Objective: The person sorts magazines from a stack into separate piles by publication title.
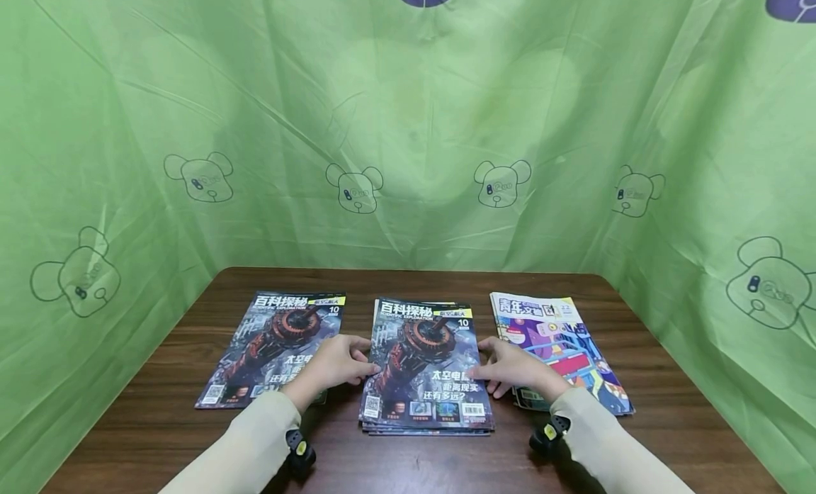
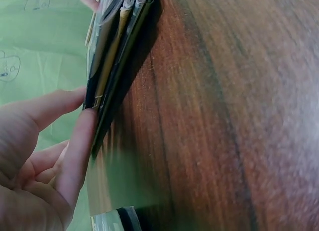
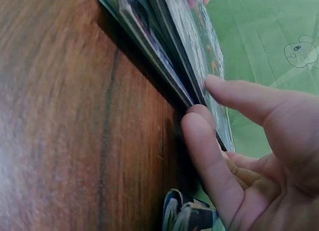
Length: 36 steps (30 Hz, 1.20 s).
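Reaching in over the table (image 1: 408, 469), your two pale sleeves (image 1: 245, 448) each carry one small black wrist camera (image 1: 301, 453). Just beyond, the middle stack (image 1: 423, 345) of magazines lies flat at the centre, between your hands. Your left hand (image 1: 338, 363) pinches its left edge, thumb on the rim of the cover; your right hand (image 1: 513, 366) pinches the right edge the same way.

Expect moderate weight, more than one magazine's worth, and a floppy body that sags if lifted from one end. Those glossy covers look slick, so layers may slide over one another; the wrist views show gaps between them. Corners could crease. Take hold at both long sides, thumbs above and fingers low enough to catch every layer.

Count at least three magazines in that stack; you can't tell the exact number. To its left, you see one matching cover on the left pile (image 1: 280, 338); anything beneath is hidden. The right pile (image 1: 570, 334) shows at least two. Farthest back, the green curtain (image 1: 433, 228) bears six outlined bear heads (image 1: 357, 194).
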Available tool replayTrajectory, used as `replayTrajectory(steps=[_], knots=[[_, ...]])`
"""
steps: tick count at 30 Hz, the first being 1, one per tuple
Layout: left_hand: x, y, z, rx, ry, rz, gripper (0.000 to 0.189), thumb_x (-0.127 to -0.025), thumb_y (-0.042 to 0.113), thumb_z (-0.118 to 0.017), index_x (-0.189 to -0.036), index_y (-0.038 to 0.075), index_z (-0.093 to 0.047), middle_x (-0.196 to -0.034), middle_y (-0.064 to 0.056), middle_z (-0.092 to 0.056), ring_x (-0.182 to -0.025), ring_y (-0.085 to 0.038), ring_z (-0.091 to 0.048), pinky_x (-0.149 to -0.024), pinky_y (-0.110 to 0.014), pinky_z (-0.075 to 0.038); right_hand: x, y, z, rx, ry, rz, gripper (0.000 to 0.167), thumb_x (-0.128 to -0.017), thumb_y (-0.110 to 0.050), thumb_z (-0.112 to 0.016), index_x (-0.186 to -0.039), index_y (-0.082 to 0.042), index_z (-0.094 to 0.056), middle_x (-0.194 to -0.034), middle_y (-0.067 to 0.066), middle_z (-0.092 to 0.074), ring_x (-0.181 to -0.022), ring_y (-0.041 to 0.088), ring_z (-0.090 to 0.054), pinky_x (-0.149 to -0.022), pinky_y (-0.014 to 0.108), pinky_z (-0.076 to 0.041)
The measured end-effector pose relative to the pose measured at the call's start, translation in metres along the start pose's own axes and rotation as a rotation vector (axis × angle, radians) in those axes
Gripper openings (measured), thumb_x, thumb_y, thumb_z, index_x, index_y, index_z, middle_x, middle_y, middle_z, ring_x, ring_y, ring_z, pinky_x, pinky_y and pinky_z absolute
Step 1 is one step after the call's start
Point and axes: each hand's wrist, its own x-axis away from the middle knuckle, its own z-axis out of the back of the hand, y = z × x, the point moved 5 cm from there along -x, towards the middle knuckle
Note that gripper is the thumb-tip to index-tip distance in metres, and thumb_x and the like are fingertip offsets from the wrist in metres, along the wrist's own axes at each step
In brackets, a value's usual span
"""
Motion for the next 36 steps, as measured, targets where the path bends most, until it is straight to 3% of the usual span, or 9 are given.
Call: replayTrajectory(steps=[11,20,36], knots=[[-0.0006,-0.0003,0.0021,-0.048,0.031,-0.014,0.059,-0.078,0.016,-0.087,-0.127,-0.006,-0.063,-0.077,-0.002,-0.070,-0.058,-0.020,-0.068,-0.055,-0.032,-0.060,-0.0012,-0.0007,-0.0012,0.021,0.021,-0.025,0.076,-0.088,-0.025,-0.080,-0.142,0.009,-0.038,-0.083,0.015,-0.061,-0.060,0.023,-0.063,-0.053,0.038,-0.059],[-0.0004,0.0002,0.0000,-0.027,0.030,-0.037,0.057,-0.079,0.015,-0.086,-0.127,-0.006,-0.063,-0.080,-0.003,-0.070,-0.058,-0.020,-0.068,-0.055,-0.032,-0.059,-0.0031,0.0023,-0.0015,-0.004,0.020,-0.033,0.075,-0.089,-0.021,-0.078,-0.143,0.010,-0.035,-0.085,0.015,-0.062,-0.062,0.024,-0.064,-0.053,0.039,-0.059],[-0.0001,0.0019,-0.0049,0.063,0.017,-0.008,0.055,-0.082,0.009,-0.082,-0.129,-0.008,-0.059,-0.092,-0.012,-0.070,-0.065,-0.024,-0.071,-0.059,-0.034,-0.061,0.0005,0.0005,-0.0008,-0.030,0.027,-0.031,0.072,-0.093,-0.014,-0.072,-0.145,0.013,-0.031,-0.087,0.016,-0.059,-0.063,0.024,-0.061,-0.053,0.040,-0.059]])
